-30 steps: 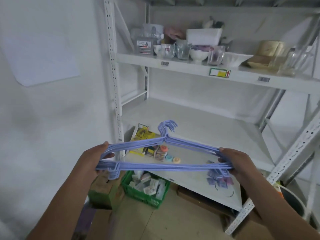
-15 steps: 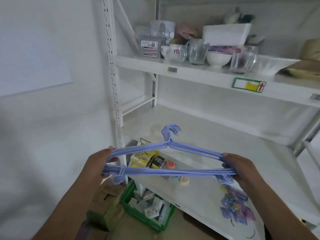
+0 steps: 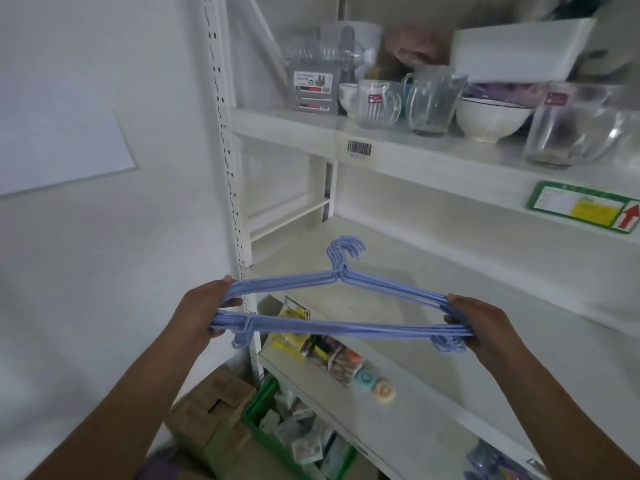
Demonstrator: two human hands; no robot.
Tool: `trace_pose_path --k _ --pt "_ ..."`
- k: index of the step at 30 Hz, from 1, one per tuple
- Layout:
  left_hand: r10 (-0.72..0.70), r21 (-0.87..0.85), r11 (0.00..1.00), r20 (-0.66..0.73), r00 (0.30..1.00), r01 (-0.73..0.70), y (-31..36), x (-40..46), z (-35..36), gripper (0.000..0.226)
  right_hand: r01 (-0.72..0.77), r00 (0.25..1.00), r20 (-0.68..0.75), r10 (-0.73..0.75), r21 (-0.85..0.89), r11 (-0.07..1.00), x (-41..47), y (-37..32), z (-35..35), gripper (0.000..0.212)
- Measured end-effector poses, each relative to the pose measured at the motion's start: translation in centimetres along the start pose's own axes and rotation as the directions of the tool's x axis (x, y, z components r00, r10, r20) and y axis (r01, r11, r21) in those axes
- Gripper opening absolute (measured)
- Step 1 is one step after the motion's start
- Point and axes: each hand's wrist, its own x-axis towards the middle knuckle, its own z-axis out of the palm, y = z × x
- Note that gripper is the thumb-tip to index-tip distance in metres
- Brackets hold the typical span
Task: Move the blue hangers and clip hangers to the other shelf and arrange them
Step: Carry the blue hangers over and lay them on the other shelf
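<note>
1. The left hand (image 3: pixel 199 311) is grasping the left end of a stack of blue hangers (image 3: pixel 341 329), fingers curled round the wires at about 9 o'clock of the bundle.
2. The right hand (image 3: pixel 479 325) is grasping the opposite end at about 3 o'clock, thumb lying over the upper wires.
3. The blue hangers are being held flat and level in the air between the two hands, in front of the middle shelf (image 3: pixel 450 292), with their hooks (image 3: pixel 346 251) pointing toward 12 o'clock over the shelf's front edge.
4. The upper shelf (image 3: pixel 415 154), at 12 to 2 o'clock, is carrying glass mugs (image 3: pixel 379 103), a white bowl (image 3: pixel 491 119) and a white tray (image 3: pixel 516 50).
5. The lower shelf (image 3: pixel 408 424), at 5 o'clock beneath the hangers, is holding small packets (image 3: pixel 311 344) and round tape rolls (image 3: pixel 374 382).
6. A green basket (image 3: pixel 263 410) is sitting on the floor at 6 o'clock, just beside a cardboard box (image 3: pixel 214 417).
</note>
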Motion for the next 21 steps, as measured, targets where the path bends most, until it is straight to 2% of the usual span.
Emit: trace_pose_path --k 14,21 --pt "0.031 -0.077 0.996 -0.039 0.999 -0.034 -1.0 13.4 1.8 0.033 -0.019 1.0 -0.011 0.019 -0.03 0.999 12.7 1.1 9.1 0.029" --pt "0.012 -0.106 0.994 -0.065 0.998 -0.019 -3.1 20.5 2.4 0.031 -0.14 0.99 0.0 0.142 0.151 0.979 19.1 2.9 12.8 0.028"
